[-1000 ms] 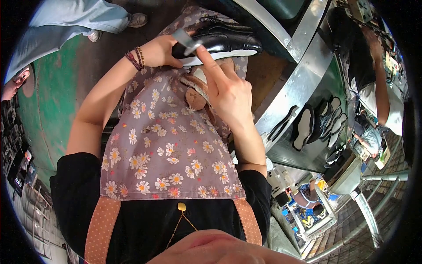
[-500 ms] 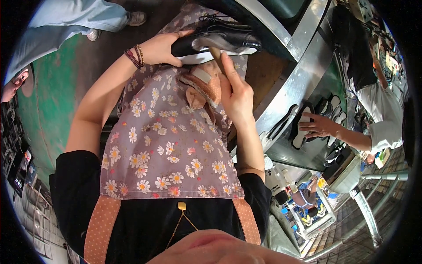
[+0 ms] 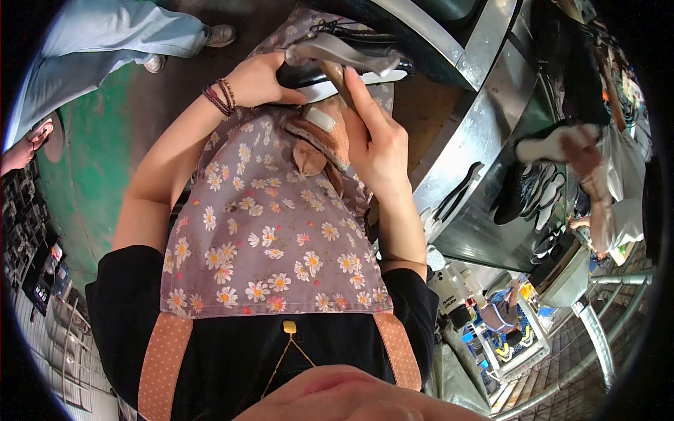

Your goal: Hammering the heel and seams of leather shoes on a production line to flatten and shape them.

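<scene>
Head view: the left hand (image 3: 258,78) has its grip closed round the heel end of a black shoe (image 3: 337,59), holding it on its side above the lap, pale sole edge turned toward the person. The right hand (image 3: 378,144) has its grip closed on a brown brush (image 3: 324,133), a wooden block with a worn pad, its index finger stretched up along the shoe's sole. The brush sits just below the shoe, touching or nearly so; I cannot tell which. Both lie over a floral apron (image 3: 270,231) that covers the lap.

As for progress, the shoe's upper looks dark and even, but whether it is already brushed all over cannot be told, since most of it is turned away and partly blurred. With the brush at the sole edge, the work seems to be in mid-course rather than finished.

To the right, a metal tabletop (image 3: 484,161) carries more dark shoes (image 3: 533,203), which look to be waiting or done; which, I cannot say. Beyond it, another person's hand (image 3: 586,151) holds a pale-soled shoe (image 3: 554,140).
</scene>
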`<act>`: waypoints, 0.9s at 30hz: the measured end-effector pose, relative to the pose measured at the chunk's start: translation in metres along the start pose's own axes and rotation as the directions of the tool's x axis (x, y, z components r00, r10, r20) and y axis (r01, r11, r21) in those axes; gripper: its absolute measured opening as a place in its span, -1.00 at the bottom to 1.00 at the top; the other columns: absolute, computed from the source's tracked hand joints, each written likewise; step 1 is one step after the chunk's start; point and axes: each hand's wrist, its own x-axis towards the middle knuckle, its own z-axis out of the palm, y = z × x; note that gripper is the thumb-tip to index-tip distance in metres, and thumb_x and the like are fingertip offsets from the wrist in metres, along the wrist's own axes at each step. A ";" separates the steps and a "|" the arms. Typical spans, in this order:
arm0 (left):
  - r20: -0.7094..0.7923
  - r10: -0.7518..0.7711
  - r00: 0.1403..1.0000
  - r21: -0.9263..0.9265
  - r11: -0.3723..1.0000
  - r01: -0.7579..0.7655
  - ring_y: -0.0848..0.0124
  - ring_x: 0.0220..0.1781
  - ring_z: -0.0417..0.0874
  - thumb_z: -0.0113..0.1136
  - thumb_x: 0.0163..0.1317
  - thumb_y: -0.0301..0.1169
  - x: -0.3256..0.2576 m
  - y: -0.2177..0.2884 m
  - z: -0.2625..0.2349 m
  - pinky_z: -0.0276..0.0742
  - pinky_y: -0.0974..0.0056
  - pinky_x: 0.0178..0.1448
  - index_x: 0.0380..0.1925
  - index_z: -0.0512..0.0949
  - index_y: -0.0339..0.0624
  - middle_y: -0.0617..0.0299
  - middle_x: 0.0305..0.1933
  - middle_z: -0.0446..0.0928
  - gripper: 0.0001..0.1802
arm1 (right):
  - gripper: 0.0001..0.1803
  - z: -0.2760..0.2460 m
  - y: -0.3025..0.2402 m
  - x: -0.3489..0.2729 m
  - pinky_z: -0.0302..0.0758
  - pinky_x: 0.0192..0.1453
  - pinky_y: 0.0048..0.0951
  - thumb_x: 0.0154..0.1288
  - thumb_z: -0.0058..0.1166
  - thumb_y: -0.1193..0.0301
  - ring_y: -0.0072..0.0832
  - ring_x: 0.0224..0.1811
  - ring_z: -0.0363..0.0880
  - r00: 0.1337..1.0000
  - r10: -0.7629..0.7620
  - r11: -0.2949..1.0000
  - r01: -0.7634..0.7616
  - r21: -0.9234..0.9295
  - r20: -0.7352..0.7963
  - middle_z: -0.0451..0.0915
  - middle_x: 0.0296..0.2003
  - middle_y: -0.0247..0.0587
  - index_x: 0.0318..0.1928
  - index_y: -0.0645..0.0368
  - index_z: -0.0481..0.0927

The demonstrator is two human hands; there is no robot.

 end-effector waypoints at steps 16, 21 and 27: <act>-0.001 0.060 0.998 -0.157 0.986 -0.060 0.23 0.10 0.61 0.54 -0.11 -0.13 0.001 -0.002 -0.006 0.43 0.24 0.23 0.25 0.41 -0.18 0.01 0.07 0.60 -0.11 | -0.27 0.020 0.056 -0.051 0.45 -0.57 -0.30 0.08 0.20 0.55 -0.29 -0.60 0.50 0.967 -0.202 0.976 0.186 -0.110 -0.157 0.44 -0.50 -0.26 0.32 -0.17 0.45; 0.029 -0.016 0.999 -0.061 0.998 0.018 0.25 0.21 0.55 0.55 -0.16 -0.13 0.007 -0.010 -0.008 0.37 0.27 0.32 0.31 0.30 -0.40 -0.07 0.17 0.53 0.04 | -0.68 0.013 0.069 -0.043 0.50 -0.50 -0.25 0.17 0.16 0.61 -0.17 -0.52 0.59 0.963 -0.153 0.967 0.099 -0.236 -0.222 0.62 -0.36 -0.09 -0.03 0.23 0.62; 0.111 0.007 0.994 -0.154 0.988 0.010 0.22 0.24 0.52 0.58 -0.20 -0.16 0.013 -0.018 -0.016 0.34 0.27 0.34 0.32 0.27 -0.42 -0.08 0.18 0.51 0.08 | -0.40 0.001 0.075 -0.034 0.50 -0.55 -0.28 0.15 0.15 0.56 -0.23 -0.59 0.51 0.906 -0.214 0.961 0.129 -0.244 -0.365 0.45 -0.51 -0.25 0.25 -0.05 0.49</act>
